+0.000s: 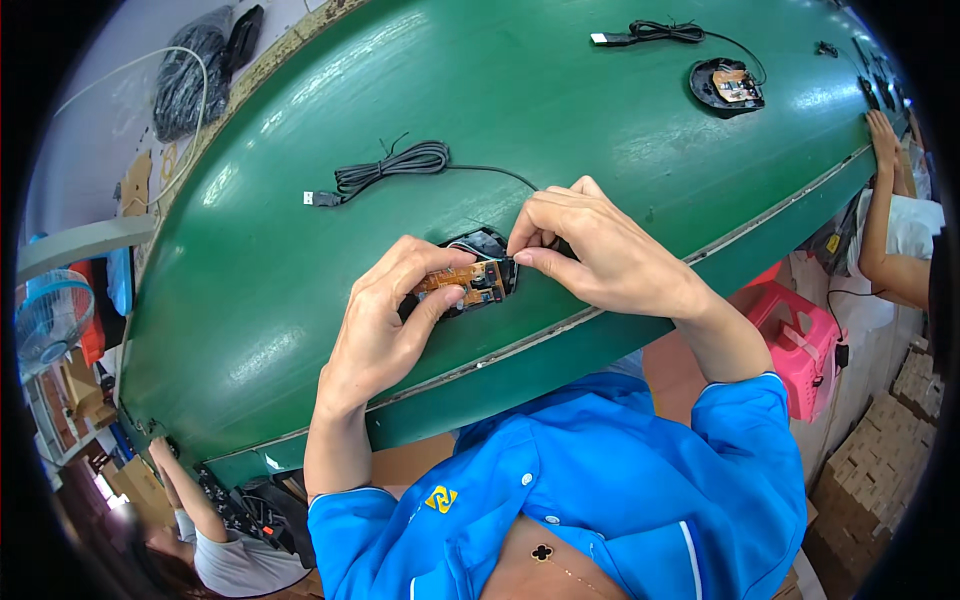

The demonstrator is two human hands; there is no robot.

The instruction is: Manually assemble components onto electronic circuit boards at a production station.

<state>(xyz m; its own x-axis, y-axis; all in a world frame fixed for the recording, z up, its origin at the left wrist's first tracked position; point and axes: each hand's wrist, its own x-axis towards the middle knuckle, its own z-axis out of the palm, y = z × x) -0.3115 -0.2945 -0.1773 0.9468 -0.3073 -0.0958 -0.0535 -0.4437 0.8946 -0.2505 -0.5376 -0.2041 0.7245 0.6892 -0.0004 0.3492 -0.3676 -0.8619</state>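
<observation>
An opened computer mouse lies on the green work surface in front of me, its orange-brown circuit board (pixel 482 280) seated in a black shell (pixel 478 243). My left hand (pixel 392 300) grips the near-left side of it, fingers above and thumb across the board. At the shell's right edge, my right hand (pixel 580 240) pinches the mouse's black cable between thumb and forefinger, close to where it enters. Thin wires run over the top of the board. The rest of the cable leads up to a tied coil (pixel 400 165) with a USB plug (pixel 321 199) at its left end.
Farther right sits another opened mouse (pixel 728 87) with its coiled cable (pixel 668 32). Co-workers' hands (pixel 882 135) rest at the table's far right and left ends. A pink plastic crate (pixel 797 345) stands beside the table; a fan (pixel 55 315) is at the left.
</observation>
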